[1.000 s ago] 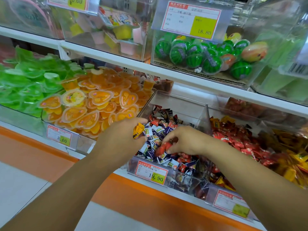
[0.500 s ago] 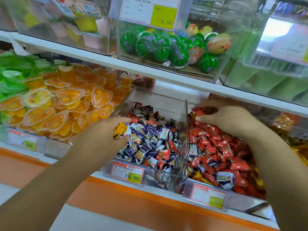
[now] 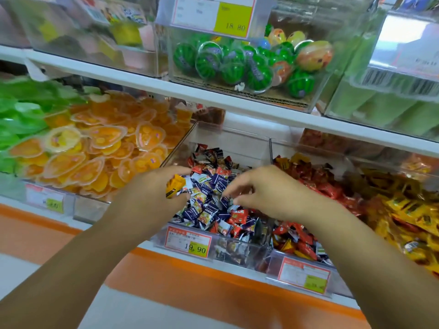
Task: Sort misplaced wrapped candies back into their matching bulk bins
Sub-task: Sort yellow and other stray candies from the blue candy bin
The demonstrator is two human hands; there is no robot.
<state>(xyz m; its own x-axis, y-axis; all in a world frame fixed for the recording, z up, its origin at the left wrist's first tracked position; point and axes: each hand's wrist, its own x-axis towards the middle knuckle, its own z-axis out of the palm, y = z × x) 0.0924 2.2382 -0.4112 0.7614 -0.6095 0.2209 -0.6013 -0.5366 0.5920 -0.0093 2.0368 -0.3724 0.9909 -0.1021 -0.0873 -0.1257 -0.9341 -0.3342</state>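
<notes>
Risk: the yellow candy [image 3: 175, 185], pinched in the left hand [image 3: 152, 193] over the middle bin [image 3: 237, 251]'s left edge, could slip into the purple pile [image 3: 210, 206]; the right hand [image 3: 266, 191], half-curled and visibly empty, hovers mid-bin. Room above is open; the clear divider [image 3: 270, 153] on the right edge blocks sideways sweeps.

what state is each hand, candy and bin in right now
left hand, grips the yellow candy
right hand, fingers curled down onto purple candies, grip unclear
middle bin, purple candies with red strays mixed in
right bin, red candies with yellow strays
</notes>
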